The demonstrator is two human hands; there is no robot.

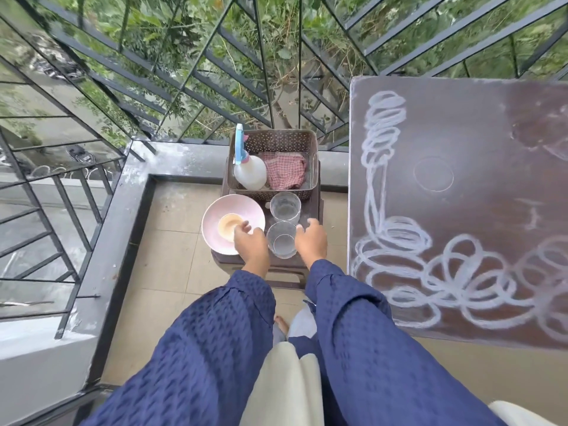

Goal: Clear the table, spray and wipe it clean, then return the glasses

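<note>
Two clear glasses stand on a low dark stool [285,273], not on the table. The near glass [281,245] is at the front edge of the stool, and the far glass [285,207] is just behind it, very close to it. The left hand [250,242] is at the left side of the near glass and the right hand [311,241] is at its right side, so the glass is between them. The fingers of both hands are loosely curled and close on nothing. I cannot tell if they touch the glass. The left hand also covers part of a pink bowl [221,216], which sits on the left of the stool and has a tan centre.

Behind the glasses there is a brown basket [276,141] on the stool. In it a white spray bottle [250,172] with a blue head leans at the left, and a red checked cloth [285,173] lies at the right.

The table [476,133] is to the right of the stool. Its dark top carries white scribbles [387,229] and one thin ring mark [433,174]. A black railing [184,81] stands beyond the stool, with green plants behind it. Both arms wear blue sleeves [215,348].
</note>
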